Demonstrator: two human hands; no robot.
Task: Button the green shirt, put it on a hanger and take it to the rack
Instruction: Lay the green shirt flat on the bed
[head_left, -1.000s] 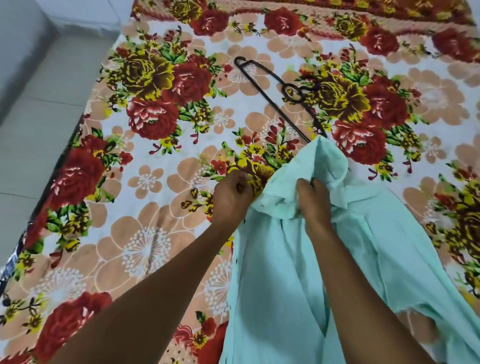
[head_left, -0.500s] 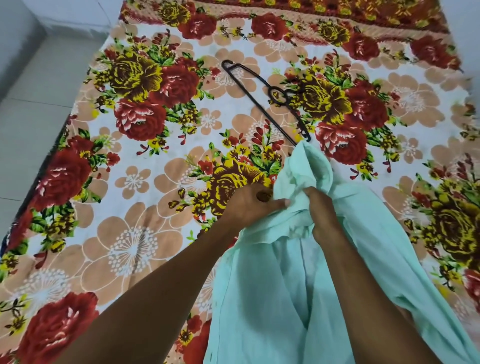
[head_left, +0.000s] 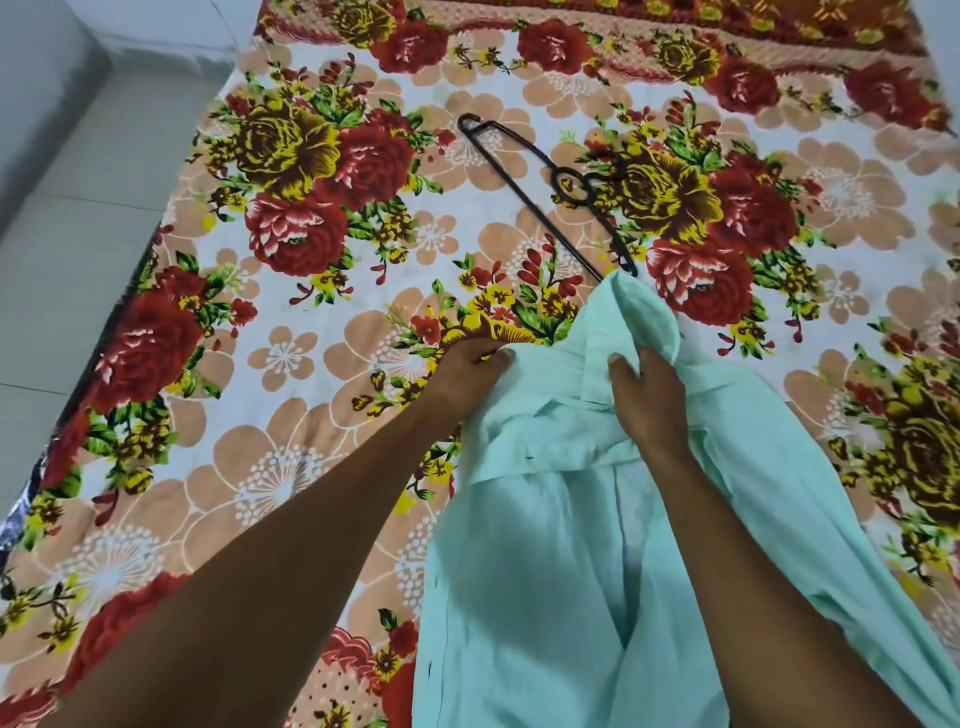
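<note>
A: We see the green shirt (head_left: 561, 561) lying on the flowered bedsheet (head_left: 291, 364), its collar end bunched up toward the middle of the bed and its body running down to the lower edge of the view.

B: We note the left hand (head_left: 467, 374) at the left edge of the collar area, fingers curled and pinching the cloth.

A: We find the right hand (head_left: 649, 400) just beside it, thumb up and fingers folded round a gathered fold of the same shirt. The two hands are near each other but apart, with cloth between them.

B: We mark the black hanger (head_left: 550, 187) flat on the sheet beyond the shirt; its lower end lies touching or just under the raised collar, and we cannot tell which.

A: At far left we see pale floor tiles (head_left: 67, 249).
</note>
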